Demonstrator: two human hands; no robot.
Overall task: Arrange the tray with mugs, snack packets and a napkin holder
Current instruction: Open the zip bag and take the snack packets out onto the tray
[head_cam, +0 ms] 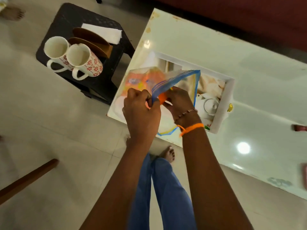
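A clear zip bag (176,80) with a blue seal strip is held over the white tray (224,103) on the table. My left hand (141,112) pinches the bag's blue edge. My right hand (179,103) reaches into the bag's mouth and grips an orange snack packet (161,98). More orange packets (137,80) show through the plastic. Two white mugs (79,62) with red flowers, a brown napkin holder (93,42) and white napkins (106,34) stand on a black stool (103,83) at the left.
The tray's picture bottom shows a printed teapot (209,105). The white glossy table (249,55) runs to the right, with small pink objects (299,127) at its right edge. A wooden bar (28,180) lies low left. My legs and bare feet (167,155) stand below the table.
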